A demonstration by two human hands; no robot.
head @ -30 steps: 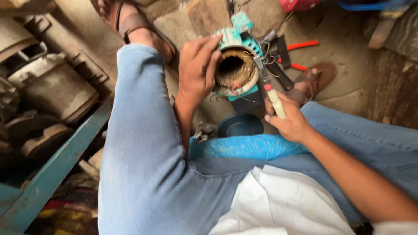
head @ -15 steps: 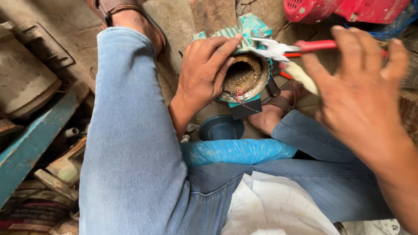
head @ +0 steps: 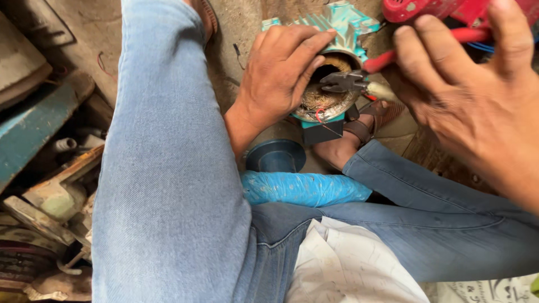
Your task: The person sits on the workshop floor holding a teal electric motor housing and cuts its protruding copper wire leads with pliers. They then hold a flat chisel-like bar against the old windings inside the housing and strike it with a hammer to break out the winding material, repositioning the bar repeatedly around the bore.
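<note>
Pliers [head: 359,78] now inside one motor [head: 328,84]

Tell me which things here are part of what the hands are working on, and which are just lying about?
In use:
- left hand gripping the teal motor housing
- copper windings inside it
- right hand holding red-handled pliers

Lying about:
- blue plastic-wrapped bundle
- dark round disc
- red machine casing
- scrap metal parts

Person wears light-blue denim jeans [head: 168,185] w/ visible seams, white untucked shirt [head: 351,266], brown strap sandal [head: 359,130]; forearms bare, no sleeves.
</note>
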